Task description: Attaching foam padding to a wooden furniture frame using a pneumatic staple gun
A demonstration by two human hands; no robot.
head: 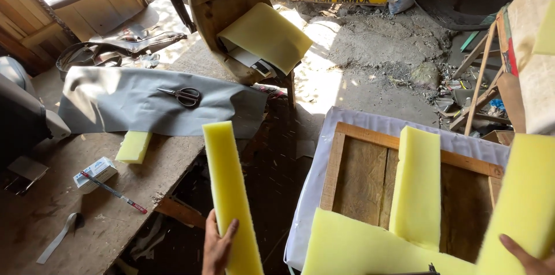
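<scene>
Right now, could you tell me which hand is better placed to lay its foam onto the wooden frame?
Right, probably. The right hand holds its foam sheet beside the wooden frame; the left hand grips the foam strip over the gap beside the workbench.

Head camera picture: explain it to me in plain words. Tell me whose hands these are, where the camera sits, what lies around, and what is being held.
There is no machine here. The one picture comes from a camera worn on a person's head, looking down at their own two bare hands in a workshop.

The left hand grips a long yellow foam strip held upright. The right hand, at the lower right corner, holds the edge of a large yellow foam sheet.

Below lies a wooden frame on white cloth, with two more foam pieces on it, one upright strip and one wide piece.

On the left, a workbench carries a grey sheet with scissors, a small foam block, a small box and a pen. Behind stands a worn seat.
</scene>
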